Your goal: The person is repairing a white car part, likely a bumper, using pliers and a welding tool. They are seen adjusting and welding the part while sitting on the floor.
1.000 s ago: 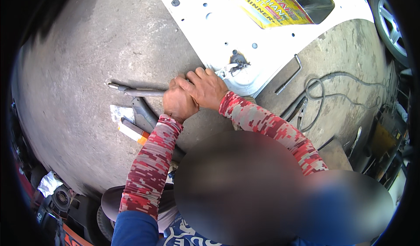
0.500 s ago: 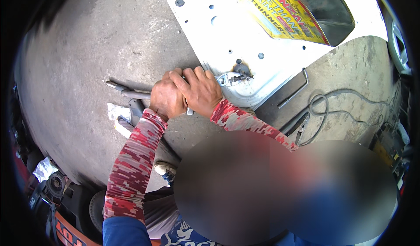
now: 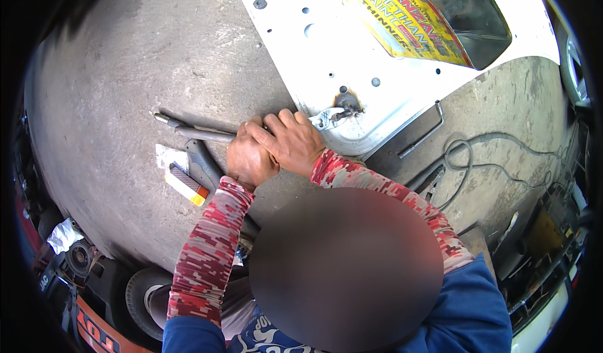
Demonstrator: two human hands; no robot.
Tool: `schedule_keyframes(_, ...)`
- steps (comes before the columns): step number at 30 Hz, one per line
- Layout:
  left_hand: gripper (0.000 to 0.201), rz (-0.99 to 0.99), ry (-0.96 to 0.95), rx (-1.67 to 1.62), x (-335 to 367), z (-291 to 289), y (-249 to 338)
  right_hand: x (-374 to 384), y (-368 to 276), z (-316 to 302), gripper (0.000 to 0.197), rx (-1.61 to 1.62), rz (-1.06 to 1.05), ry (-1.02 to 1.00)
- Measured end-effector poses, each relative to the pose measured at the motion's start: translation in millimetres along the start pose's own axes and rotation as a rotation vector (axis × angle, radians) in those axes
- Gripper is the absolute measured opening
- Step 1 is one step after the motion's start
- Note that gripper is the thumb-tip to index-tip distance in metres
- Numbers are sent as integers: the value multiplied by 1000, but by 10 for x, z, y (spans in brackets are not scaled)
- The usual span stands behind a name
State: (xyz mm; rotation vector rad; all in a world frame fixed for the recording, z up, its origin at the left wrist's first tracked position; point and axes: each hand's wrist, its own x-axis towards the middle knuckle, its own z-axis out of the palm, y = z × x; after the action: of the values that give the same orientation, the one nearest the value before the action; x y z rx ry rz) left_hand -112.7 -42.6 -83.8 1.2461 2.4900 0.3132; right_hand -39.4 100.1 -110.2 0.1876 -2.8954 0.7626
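Locking pliers clamp a small dark metal piece at the corner of a white metal panel. Brownish scorching surrounds that spot. Both my hands are closed around the pliers' handles, which they mostly hide. My right hand is nearer the jaws, and my left hand overlaps it on the near left side. Just left of my left hand, a grey tube with a metal tip and a dark curved handle lie on the floor.
A yellow printed can, cut open, lies on the panel. An L-shaped metal rod and looped grey cable are to the right. A small orange-and-white box sits on the concrete floor. A tyre is at lower left.
My hands have shifted slightly right and towards me, swinging the pliers' handles while the jaws stay on the metal piece. More of the small box shows now.
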Motion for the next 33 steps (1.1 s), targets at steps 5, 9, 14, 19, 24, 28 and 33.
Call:
schedule_keyframes(5, 36, -99, -5, -22, -130, 90, 143, -83, -4, -39, 49, 27, -41, -37)
schedule_keyframes(9, 33, 16, 48, -15, -20, 23, 49, -15, -8, -21, 53, 5, 0, 0)
schedule_keyframes(14, 32, 134, -111, -2, 298, -205, -247, 184, -4, 18, 61, 4, 128, 121)
schedule_keyframes(19, 36, 264, -104, 24, 620, -327, -427, 357, 4, 76, 59, 12, 266, 180)
schedule_keyframes(24, 43, 129, -170, -5, 475, -265, -324, 265, 6, 83, 53, -1, 206, 138)
schedule_keyframes(28, 35, 58, -49, -9, 170, -106, -154, 114, -13, 23, 51, 9, 98, 76)
schedule_keyframes(33, 36, -91, 4, -4, -131, 64, 157, -78, -4, -97, 59, 71, -39, -49)
